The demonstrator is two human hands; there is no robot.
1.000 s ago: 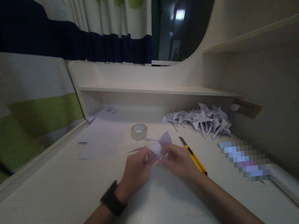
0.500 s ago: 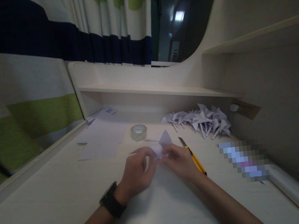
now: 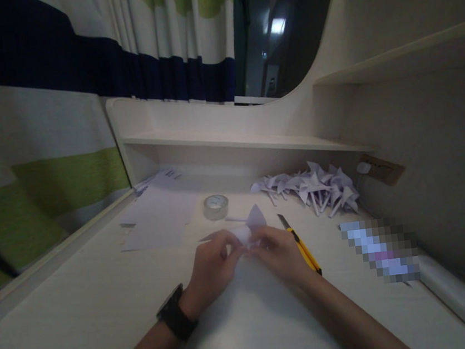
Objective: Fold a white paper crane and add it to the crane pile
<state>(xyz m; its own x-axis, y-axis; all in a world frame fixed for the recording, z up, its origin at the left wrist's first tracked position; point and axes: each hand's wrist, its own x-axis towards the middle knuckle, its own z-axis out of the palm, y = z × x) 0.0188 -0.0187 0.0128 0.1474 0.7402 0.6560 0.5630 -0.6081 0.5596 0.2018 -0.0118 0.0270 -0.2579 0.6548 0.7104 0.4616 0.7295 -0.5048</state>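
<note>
Both my hands meet over the middle of the pale desk (image 3: 84, 314). My left hand (image 3: 210, 269), a dark watch on its wrist, and my right hand (image 3: 278, 253) pinch a small folded white paper piece (image 3: 250, 225) between their fingertips, one pointed flap sticking up. A yellow utility knife (image 3: 304, 250) lies on the desk just right of my right hand, partly hidden by it. A roll of clear tape (image 3: 216, 206) sits just beyond the paper piece.
A heap of several folded paper pinwheels (image 3: 313, 186) lies at the back right. Flat white sheets (image 3: 161, 213) lie at the back left. A white device (image 3: 460, 299) rests along the right edge. A shelf (image 3: 237, 140) runs behind; a striped curtain hangs left.
My fingers have shifted slightly on the folded paper, the left hand closing in tighter; the hands stay in the same place. The view has barely moved.
</note>
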